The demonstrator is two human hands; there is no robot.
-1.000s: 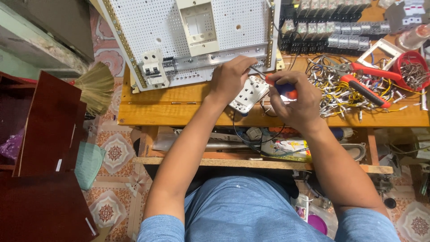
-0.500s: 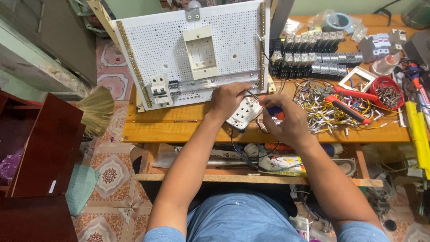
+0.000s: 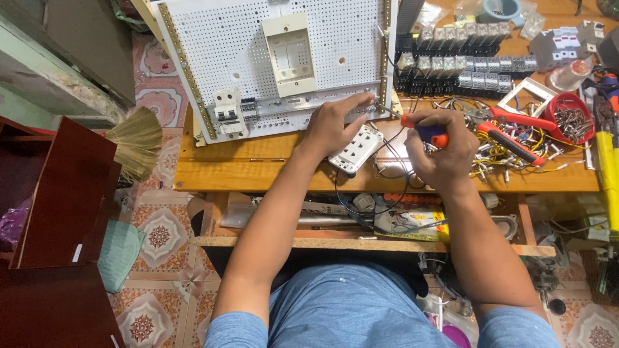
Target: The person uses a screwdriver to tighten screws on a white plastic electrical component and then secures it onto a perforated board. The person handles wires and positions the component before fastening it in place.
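Right hand [image 3: 442,154] had a closed grip around the orange and blue handle of a screwdriver [image 3: 422,129], so fully wrapped, nothing loose. Shaft pointed up and to the left, long axis running diagonally from the fist toward the metal rail [image 3: 303,109] along the bottom of the white perforated panel [image 3: 238,45]. Tip sat right by the left hand's fingertips [image 3: 367,100], looked like touching or just short, too small to tell.

Left hand [image 3: 335,125] lay flat, fingers spread and pressed on that rail, not really gripping anything, more like bracing. It was the nearer hand to the spot on the rail. A white socket plate [image 3: 354,149] lay on the wooden counter [image 3: 258,174] just below the left hand, between the 2 hands, black wires looping off it.

Red pliers [image 3: 516,132] and a wire pile sat right of the fist.
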